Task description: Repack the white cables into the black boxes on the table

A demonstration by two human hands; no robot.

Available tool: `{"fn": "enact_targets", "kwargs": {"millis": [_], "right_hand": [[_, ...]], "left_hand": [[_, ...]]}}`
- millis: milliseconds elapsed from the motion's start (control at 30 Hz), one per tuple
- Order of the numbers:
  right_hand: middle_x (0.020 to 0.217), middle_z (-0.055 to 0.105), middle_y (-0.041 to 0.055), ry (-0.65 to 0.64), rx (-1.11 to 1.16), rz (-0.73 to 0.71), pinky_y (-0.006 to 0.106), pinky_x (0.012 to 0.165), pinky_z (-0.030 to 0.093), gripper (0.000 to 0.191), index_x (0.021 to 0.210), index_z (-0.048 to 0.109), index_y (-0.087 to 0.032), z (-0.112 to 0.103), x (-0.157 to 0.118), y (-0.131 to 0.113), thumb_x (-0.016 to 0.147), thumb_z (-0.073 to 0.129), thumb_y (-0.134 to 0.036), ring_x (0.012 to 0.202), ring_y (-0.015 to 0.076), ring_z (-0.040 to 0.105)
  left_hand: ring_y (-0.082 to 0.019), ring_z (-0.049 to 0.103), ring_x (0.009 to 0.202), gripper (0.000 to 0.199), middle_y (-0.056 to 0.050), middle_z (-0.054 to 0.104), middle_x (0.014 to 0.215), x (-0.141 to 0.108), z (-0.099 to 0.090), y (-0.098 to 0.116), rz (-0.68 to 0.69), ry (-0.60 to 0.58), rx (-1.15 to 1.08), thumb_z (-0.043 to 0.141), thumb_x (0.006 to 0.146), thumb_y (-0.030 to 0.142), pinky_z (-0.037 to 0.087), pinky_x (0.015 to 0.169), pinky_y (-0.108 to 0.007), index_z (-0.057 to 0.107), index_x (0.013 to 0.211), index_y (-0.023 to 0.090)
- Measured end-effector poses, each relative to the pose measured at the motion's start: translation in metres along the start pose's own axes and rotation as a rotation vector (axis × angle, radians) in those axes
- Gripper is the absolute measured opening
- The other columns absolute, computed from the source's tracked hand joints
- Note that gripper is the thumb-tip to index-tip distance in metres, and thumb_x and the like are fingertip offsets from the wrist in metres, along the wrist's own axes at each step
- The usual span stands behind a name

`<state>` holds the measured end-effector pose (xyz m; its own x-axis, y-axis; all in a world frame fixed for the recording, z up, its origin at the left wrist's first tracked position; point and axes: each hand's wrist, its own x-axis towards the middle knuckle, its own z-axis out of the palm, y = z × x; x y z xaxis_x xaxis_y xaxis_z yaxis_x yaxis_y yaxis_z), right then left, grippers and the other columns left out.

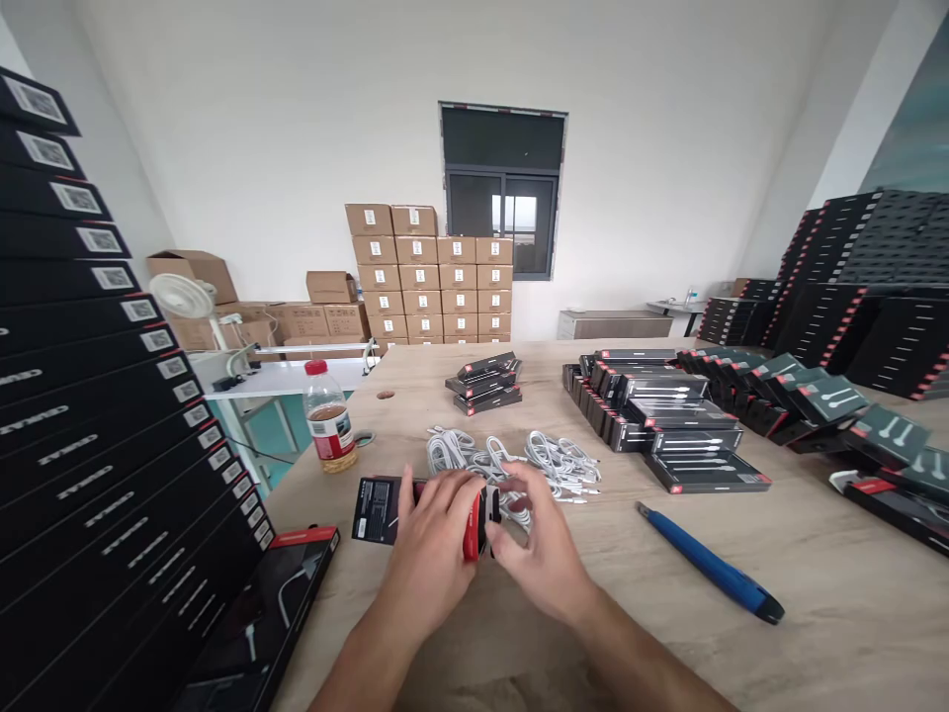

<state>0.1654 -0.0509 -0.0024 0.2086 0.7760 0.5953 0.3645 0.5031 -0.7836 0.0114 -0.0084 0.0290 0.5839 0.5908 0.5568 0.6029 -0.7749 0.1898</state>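
My left hand [437,529] is closed around a small black and red box [472,529], which lies sideways above the near part of the table. The box's black printed part [375,509] sticks out to the left of that hand. At the box's right end, my right hand [538,544] has its thumb and fingers curved against the edge, pinching it. Part of the box is hidden under my fingers. Just beyond both hands lie several coiled white cables [563,465].
Left stand a drink bottle [330,420] and a tall stack of black boxes [111,465]. A blue utility knife [708,564] lies right of my hands. Small black boxes [485,386] are piled beyond the cables. Rows of packaged boxes [667,415] fill the right side.
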Motion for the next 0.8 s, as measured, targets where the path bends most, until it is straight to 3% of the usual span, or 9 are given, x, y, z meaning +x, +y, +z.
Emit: {"fn": "enact_targets", "kwargs": {"millis": [133,233,433,533,667,800], "right_hand": [[0.142,0.048,0.0105,-0.035,-0.29,-0.27,0.042,0.104,0.045,0.034,0.11,0.063,-0.025,-0.007,-0.001,0.002,0.079,0.061,-0.011,0.131,0.0281,0.048],[0.137,0.053,0.0107,-0.044,-0.375,-0.314,0.043,0.104,0.045,0.034,0.103,0.066,-0.024,-0.01,0.001,0.009,0.083,0.048,-0.004,0.128,0.0261,0.051],[0.148,0.047,0.0093,-0.11,-0.276,-0.157,0.047,0.114,0.034,0.047,0.115,0.064,-0.025,-0.001,-0.002,0.012,0.084,0.04,-0.001,0.143,0.0239,0.036],[0.155,0.038,0.0078,-0.158,-0.131,-0.01,0.049,0.119,0.026,0.04,0.123,0.06,-0.027,0.005,-0.006,0.004,0.089,0.046,-0.01,0.149,0.0241,0.025],[0.148,0.044,0.0086,-0.095,0.078,0.169,0.048,0.114,0.032,0.007,0.092,0.063,-0.024,0.006,-0.002,-0.004,0.087,0.063,-0.03,0.148,0.0288,0.023],[0.127,0.055,0.0097,0.112,0.202,0.176,0.044,0.107,0.037,0.028,0.07,0.056,-0.022,-0.005,0.011,-0.001,0.072,0.078,-0.037,0.133,0.031,0.043]], "left_hand": [[-0.027,0.052,0.126,0.063,-0.006,0.062,0.134,0.0,0.002,-0.001,-0.01,0.027,0.043,0.053,0.071,0.002,0.003,0.12,-0.059,0.051,0.129,0.028],[-0.028,0.052,0.127,0.061,-0.007,0.061,0.133,0.0,0.003,0.0,-0.021,0.068,0.082,0.055,0.071,0.003,0.006,0.121,-0.058,0.05,0.128,0.026],[-0.029,0.051,0.127,0.06,-0.008,0.062,0.131,-0.001,0.008,0.001,0.006,0.142,0.146,0.054,0.073,0.002,0.006,0.122,-0.057,0.05,0.13,0.022],[-0.03,0.051,0.126,0.059,-0.009,0.063,0.13,0.0,0.008,0.001,0.0,0.162,0.158,0.054,0.074,0.002,0.006,0.121,-0.059,0.051,0.13,0.021],[-0.028,0.054,0.124,0.056,-0.008,0.064,0.13,0.003,0.005,0.005,0.002,0.133,0.15,0.054,0.077,0.005,0.005,0.121,-0.059,0.051,0.13,0.024],[-0.028,0.056,0.122,0.06,-0.007,0.064,0.13,0.004,0.003,0.004,-0.036,0.115,0.166,0.057,0.076,0.006,0.004,0.121,-0.061,0.05,0.132,0.026]]}}
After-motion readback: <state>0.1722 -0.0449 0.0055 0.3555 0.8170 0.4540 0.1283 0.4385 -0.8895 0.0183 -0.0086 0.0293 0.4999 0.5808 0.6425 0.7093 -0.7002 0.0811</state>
